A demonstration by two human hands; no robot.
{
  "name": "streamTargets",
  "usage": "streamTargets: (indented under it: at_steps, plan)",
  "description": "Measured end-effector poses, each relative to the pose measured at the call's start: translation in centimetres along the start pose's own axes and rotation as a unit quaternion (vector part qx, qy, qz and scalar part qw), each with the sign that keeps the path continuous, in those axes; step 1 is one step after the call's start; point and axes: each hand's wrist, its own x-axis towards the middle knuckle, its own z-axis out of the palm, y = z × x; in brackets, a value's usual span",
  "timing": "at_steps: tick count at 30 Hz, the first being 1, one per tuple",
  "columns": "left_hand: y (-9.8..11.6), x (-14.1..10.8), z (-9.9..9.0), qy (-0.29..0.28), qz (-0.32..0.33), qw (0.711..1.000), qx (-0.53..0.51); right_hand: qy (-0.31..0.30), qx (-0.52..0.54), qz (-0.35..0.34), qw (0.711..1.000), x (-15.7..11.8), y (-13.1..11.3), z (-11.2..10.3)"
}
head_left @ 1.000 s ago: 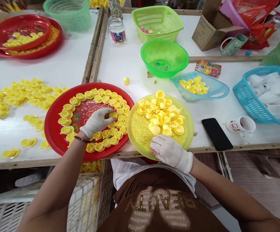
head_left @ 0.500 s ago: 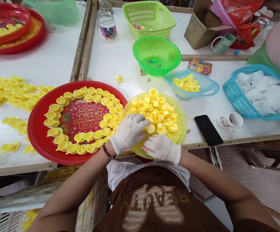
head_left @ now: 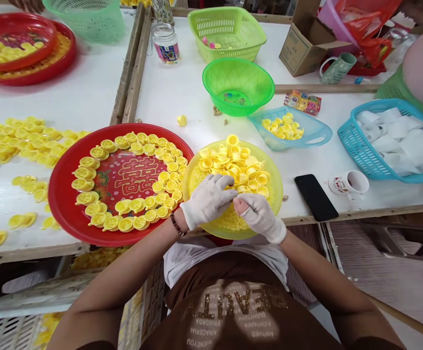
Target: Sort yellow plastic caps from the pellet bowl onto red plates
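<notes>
My left hand [head_left: 210,200], in a white glove with a bracelet at the wrist, hangs over the yellow basin [head_left: 188,187] with its fingers closed. Fingertip to fingertip with it is my right hand [head_left: 261,217], also gloved, thumb bare and fingers closed. Whatever sits between the fingertips is hidden. Just beyond the hands, a heap of small yellow plastic cups [head_left: 250,170] lies in the basin on top of small yellow pieces [head_left: 229,219]. To the left, a red tray [head_left: 63,209] carries yellow cup-shaped pieces [head_left: 114,222] set in curved rows around its patterned middle.
Loose yellow pieces [head_left: 25,138] spread over the table at left. Behind the basin stand a green bowl [head_left: 211,97] and a blue scoop-shaped tray [head_left: 315,133] of yellow bits. At right are a phone [head_left: 315,197], a mug [head_left: 348,183] and a blue basket [head_left: 364,155] of white pieces.
My hands have come together at the fingertips, the left moving right and off the heap, the right tilting up to meet it. The view has shifted slightly.
</notes>
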Motion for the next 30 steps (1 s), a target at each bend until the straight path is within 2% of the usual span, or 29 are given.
streamTargets:
  at_steps: [2, 4, 7, 9, 11, 13, 16, 22, 26, 30]
  plan:
    - [0.1, 0.2, 0.0, 0.023, -0.02, 1.0, -0.006, 0.043, 0.099, 0.047, 0.993, 0.0, 0.0, -0.1]
    - [0.1, 0.2, -0.4, 0.061, -0.063, 0.995, -0.042, 0.087, 0.203, 0.084, 0.972, 0.2, 0.0, -0.2]
    - [-0.2, -0.2, -1.4, 0.091, -0.2, 0.973, -0.078, 0.126, 0.312, 0.118, 0.934, 0.8, -0.5, 0.0]
    - [-0.6, -0.4, -2.2, 0.051, -0.291, 0.954, -0.054, 0.13, 0.354, 0.137, 0.916, 1.3, -1.1, 0.3]
    - [-0.9, -0.5, -2.6, -0.002, -0.336, 0.942, -0.008, 0.123, 0.388, 0.159, 0.9, 2.0, -2.0, 0.6]
    - [-1.1, -0.6, -2.9, -0.018, -0.343, 0.939, 0.032, 0.119, 0.416, 0.17, 0.886, 3.0, -2.7, 1.2]
    - [-1.0, -1.3, -3.0, 0.02, -0.328, 0.943, 0.046, 0.124, 0.433, 0.149, 0.88, 5.1, -3.5, 2.4]
    - [-0.6, -4.2, -2.8, 0.084, -0.31, 0.947, -0.005, 0.16, 0.387, 0.079, 0.905, 9.6, -2.5, 5.3]
    - [-0.6, -4.9, -2.5, 0.109, -0.307, 0.945, 0.007, 0.171, 0.366, 0.064, 0.913, 10.6, -1.0, 6.2]
    - [-0.2, -4.4, -2.5, 0.08, -0.281, 0.956, 0.041, 0.177, 0.381, 0.092, 0.903, 10.5, -1.0, 5.5]
